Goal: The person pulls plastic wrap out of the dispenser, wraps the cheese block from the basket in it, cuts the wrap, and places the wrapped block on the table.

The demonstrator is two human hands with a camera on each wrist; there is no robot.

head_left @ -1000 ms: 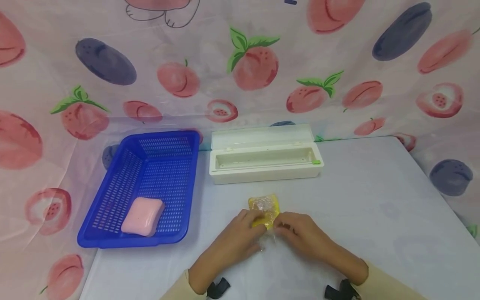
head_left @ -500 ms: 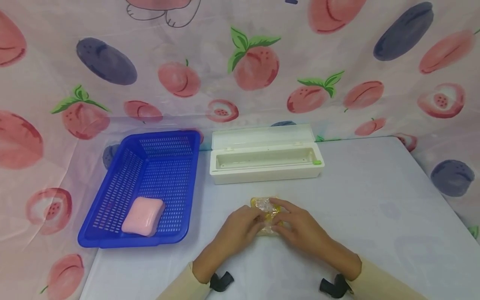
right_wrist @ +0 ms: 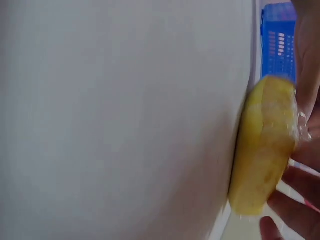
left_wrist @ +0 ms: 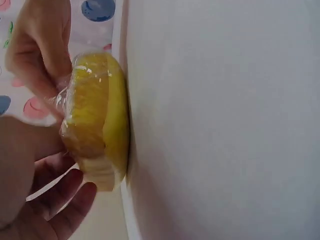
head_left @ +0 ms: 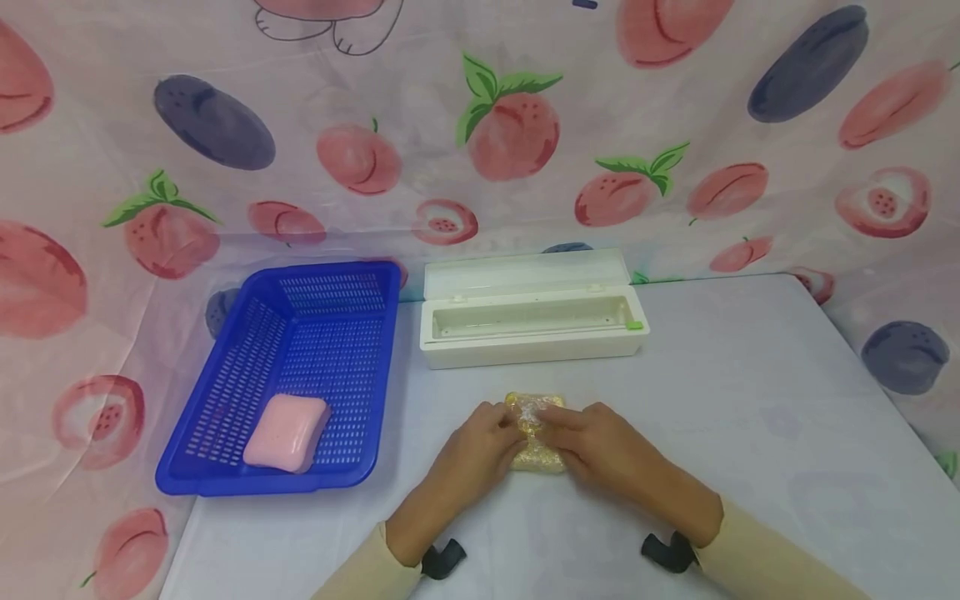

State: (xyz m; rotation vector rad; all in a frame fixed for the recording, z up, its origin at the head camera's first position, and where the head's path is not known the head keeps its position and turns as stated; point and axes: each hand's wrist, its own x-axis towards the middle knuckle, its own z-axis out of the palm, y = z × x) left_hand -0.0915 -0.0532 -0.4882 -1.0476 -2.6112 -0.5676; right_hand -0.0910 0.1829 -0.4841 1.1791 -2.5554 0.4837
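A yellow bar of soap [head_left: 538, 460] lies flat on the white table, wrapped in clear plastic film [left_wrist: 80, 105]. Loose film bunches up on its upper face. From the left, my left hand [head_left: 474, 448] touches the film on top with its fingertips; its lower fingers hang loosely beside the bar in the left wrist view. My right hand [head_left: 626, 450] comes from the right, its index finger stretched over the soap and pressing the film. Between them the fingers cover part of the bar's middle.
A blue basket [head_left: 378, 400] with a pink bar of soap [head_left: 286, 433] in it stands on the left. Behind the hands sits a long white box [head_left: 534, 350] with its lid raised and a green slider [head_left: 634, 325]. A fruit-print cloth [head_left: 525, 200] hangs behind the table.
The loose film below the bar has been folded up over the soap. Both hands have shifted onto its top, and the right index finger has stretched out across it.
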